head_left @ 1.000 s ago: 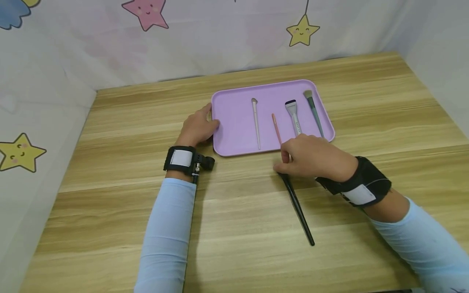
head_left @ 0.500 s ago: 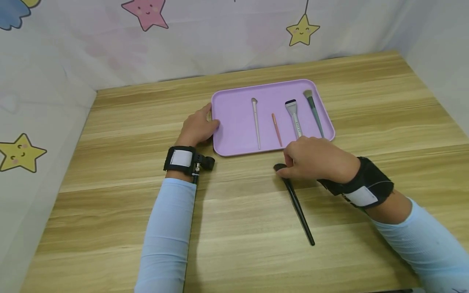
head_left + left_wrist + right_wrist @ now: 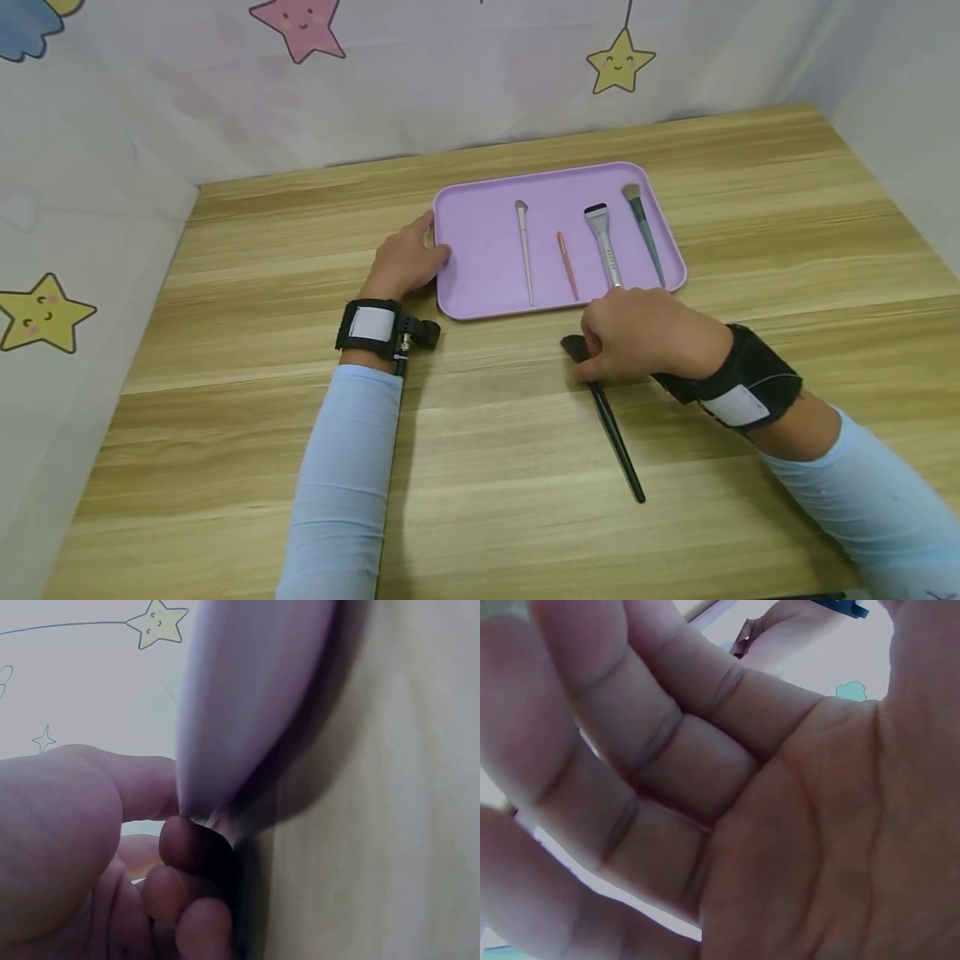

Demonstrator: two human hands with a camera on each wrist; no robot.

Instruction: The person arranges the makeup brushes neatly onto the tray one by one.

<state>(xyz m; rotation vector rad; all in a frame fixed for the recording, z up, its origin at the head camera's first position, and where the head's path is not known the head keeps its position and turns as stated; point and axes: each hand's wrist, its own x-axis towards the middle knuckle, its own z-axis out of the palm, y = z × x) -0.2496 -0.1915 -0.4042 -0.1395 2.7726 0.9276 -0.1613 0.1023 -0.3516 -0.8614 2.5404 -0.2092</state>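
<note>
In the head view, my left hand (image 3: 405,260) holds the left rim of a lilac tray (image 3: 472,283). The left wrist view shows its thumb above the tray edge (image 3: 247,697) and curled fingers below. My right hand (image 3: 648,333) is at a black makeup brush (image 3: 617,442) lying on the table, thumb and fingers closed about it just below the bristles. Its fingertips are partly hidden. Curved fingers (image 3: 660,742) fill the right wrist view, with no brush visible there. In the tray lie a white brush (image 3: 525,258), a small pink brush (image 3: 567,267), a flat-headed brush (image 3: 604,242) and a green brush (image 3: 643,225).
The wooden table (image 3: 262,250) meets a star-printed cloth backdrop (image 3: 450,75) behind and light walls at the sides. The tray stands towards the back. The black brush lies in front of it, handle towards the person.
My right hand has shifted slightly towards the person and right, its thumb sliding from the bristles to the upper handle. The black brush, the tray and my left hand stay in place.
</note>
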